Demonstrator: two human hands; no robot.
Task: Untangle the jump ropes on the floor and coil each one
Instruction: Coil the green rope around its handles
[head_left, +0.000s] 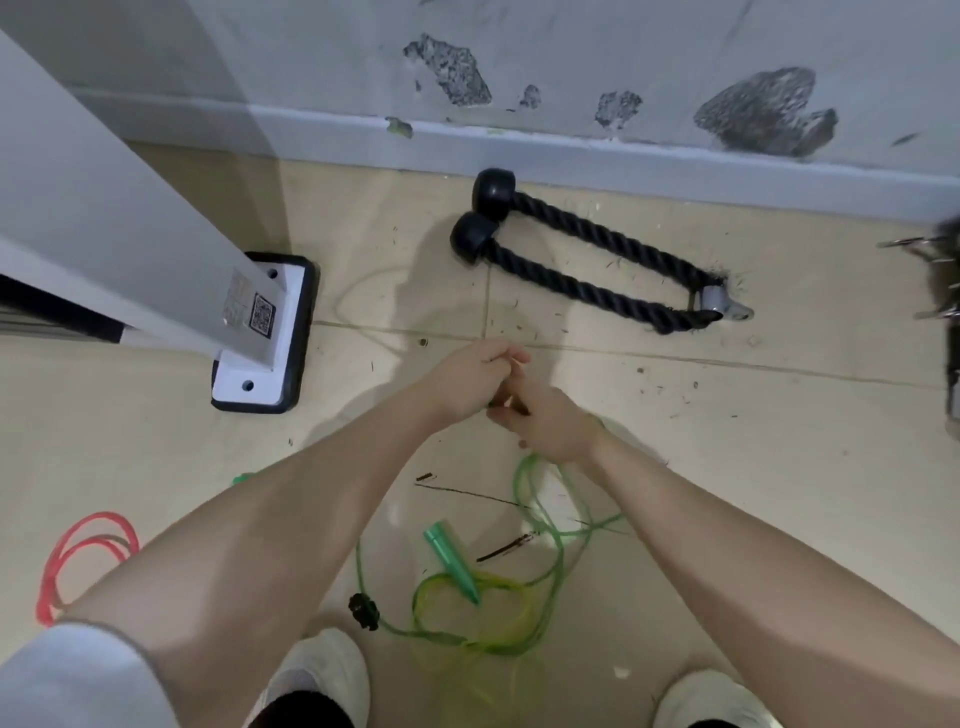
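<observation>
My left hand (475, 382) and my right hand (550, 423) meet above the floor, fingers closed together on something small and dark between them; I cannot make out what it is. A green jump rope (558, 545) hangs in loops from under my right hand down to the floor. Its green handle (452, 558) lies on the tiles between my forearms. A yellow-green rope (498, 618) lies looped and crossed with the green one near my feet. A small black clip (363, 610) sits on the green cord. A red jump rope (78, 556) lies coiled at the far left.
A white machine post with a black-edged base plate (265, 338) stands at the left. A thick black rope attachment (587, 260) lies by the wall. Dark metal gear (950, 322) sits at the right edge. My white shoes (317, 675) are at the bottom.
</observation>
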